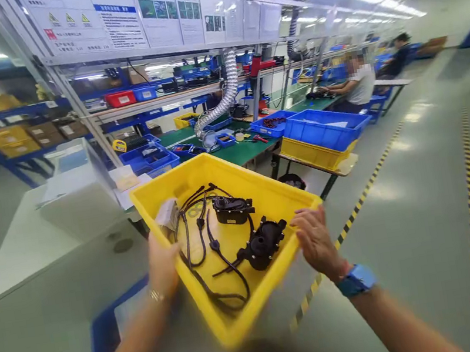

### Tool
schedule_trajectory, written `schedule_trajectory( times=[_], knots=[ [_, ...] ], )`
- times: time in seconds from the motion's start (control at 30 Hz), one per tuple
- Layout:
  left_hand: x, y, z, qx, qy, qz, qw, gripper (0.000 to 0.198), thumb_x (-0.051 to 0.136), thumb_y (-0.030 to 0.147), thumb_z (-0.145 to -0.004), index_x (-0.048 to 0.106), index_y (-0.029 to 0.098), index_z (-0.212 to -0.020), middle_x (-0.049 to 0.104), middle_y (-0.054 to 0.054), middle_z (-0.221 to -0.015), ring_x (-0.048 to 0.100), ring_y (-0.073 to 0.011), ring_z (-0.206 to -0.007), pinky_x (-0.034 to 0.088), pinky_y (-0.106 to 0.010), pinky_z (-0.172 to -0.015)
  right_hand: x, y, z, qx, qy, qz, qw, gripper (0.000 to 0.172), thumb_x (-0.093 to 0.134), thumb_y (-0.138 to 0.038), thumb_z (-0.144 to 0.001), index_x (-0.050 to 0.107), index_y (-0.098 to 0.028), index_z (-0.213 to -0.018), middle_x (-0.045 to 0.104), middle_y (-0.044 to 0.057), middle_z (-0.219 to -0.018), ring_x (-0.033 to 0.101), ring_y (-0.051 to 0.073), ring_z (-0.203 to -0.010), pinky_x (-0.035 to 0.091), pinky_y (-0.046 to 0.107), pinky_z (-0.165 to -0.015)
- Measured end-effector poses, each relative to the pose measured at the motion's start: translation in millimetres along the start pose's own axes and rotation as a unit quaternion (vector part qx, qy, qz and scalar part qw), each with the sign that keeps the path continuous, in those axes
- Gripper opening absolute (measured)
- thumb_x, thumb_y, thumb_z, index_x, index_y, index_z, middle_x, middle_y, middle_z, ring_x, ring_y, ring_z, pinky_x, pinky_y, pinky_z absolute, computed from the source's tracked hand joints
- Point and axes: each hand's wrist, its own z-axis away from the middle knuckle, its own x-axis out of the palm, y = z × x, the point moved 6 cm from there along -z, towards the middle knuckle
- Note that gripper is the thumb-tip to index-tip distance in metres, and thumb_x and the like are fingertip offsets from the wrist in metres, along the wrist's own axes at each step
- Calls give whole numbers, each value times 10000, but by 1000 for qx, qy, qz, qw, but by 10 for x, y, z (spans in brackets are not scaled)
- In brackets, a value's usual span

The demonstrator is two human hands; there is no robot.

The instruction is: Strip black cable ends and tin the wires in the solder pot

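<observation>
A yellow plastic bin (pixel 212 316) is held up in front of me, tilted so its inside shows. My left hand (pixel 163 265) grips its left rim, the fingers partly hidden by the wall. Around the right corner of the rim closes my right hand (pixel 315 240), with a blue band on that wrist. Inside lie two black pump-like housings (pixel 264 245) with attached black cables (pixel 217 244). A pale wrapped bundle (pixel 167 215) rests at the bin's left end, near my left hand.
Beyond the bin runs a green-topped workbench (pixel 248 149) with a silver duct hose (pixel 228 91) above it. Blue and yellow bins (pixel 321 129) are stacked at right. A person (pixel 361 84) sits farther along. Striped floor tape (pixel 373 175) marks the aisle; a blue crate (pixel 103 339) is low left.
</observation>
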Motion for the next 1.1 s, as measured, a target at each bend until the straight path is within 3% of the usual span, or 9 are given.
schedule_trajectory(
  times=[0.1,0.2,0.33,0.5,0.67,0.8,0.9,1.0,1.1],
  knots=[
    [-10,150,-291,7,22,18,1000,589,578,118,-487,451,183,-1058,593,-4,-817,569,-153,-599,489,-265,-539,196,-79,-249,-85,-102,-13,991,313,355,-404,-837,528,-185,-978,544,68,-939,428,228,-994,100,494,-1004],
    [-48,276,-528,12,41,27,999,566,567,129,-457,466,171,-1012,592,-2,-779,564,-149,-564,482,-266,-509,329,74,-536,-148,-157,-19,976,365,420,-439,-813,504,-193,-1070,549,70,-1009,427,220,-1003,172,435,-985],
    [-60,292,-629,19,69,48,996,557,583,112,-432,489,183,-977,606,5,-784,577,-150,-591,492,-248,-514,455,480,-836,-162,-139,-22,977,291,455,-435,-800,568,-176,-868,587,62,-827,478,210,-849,249,445,-919],
    [-106,178,-557,23,71,76,994,493,630,114,-449,551,181,-931,637,19,-775,596,-149,-596,512,-228,-499,403,530,-843,-204,-114,-126,964,226,464,-345,-814,548,-163,-710,541,49,-646,448,168,-668,408,303,-676],
    [-34,195,-518,73,61,82,992,415,644,121,-500,617,203,-905,663,30,-876,627,-175,-706,545,-226,-542,308,572,-851,-210,-103,-164,958,123,531,-271,-775,551,-157,-734,528,56,-657,440,193,-753,415,327,-703],
    [92,195,-663,72,66,81,992,427,634,121,-488,631,196,-909,682,26,-800,641,-200,-658,554,-252,-492,432,738,-964,-223,-93,-173,955,110,525,-257,-771,545,-162,-720,509,47,-636,439,189,-727,422,336,-684],
    [112,181,-687,81,90,76,990,412,637,96,-480,648,209,-876,681,43,-858,638,-210,-770,558,-224,-538,521,809,-964,-227,-93,-178,953,93,528,-248,-762,544,-164,-727,507,42,-638,438,179,-694,431,342,-676],
    [119,131,-577,61,122,65,989,394,637,129,-523,650,255,-896,677,78,-875,632,-194,-808,549,-194,-533,489,859,-886,-208,-100,-209,950,88,521,-213,-758,550,-164,-825,537,52,-709,463,189,-748,439,377,-730],
    [149,97,-449,7,142,15,990,438,620,218,-581,601,313,-1009,679,90,-872,642,-178,-745,538,-199,-506,388,920,-831,-219,-133,-258,932,212,518,-168,-758,532,-162,-970,572,68,-838,493,193,-844,434,399,-809]
  ],
)
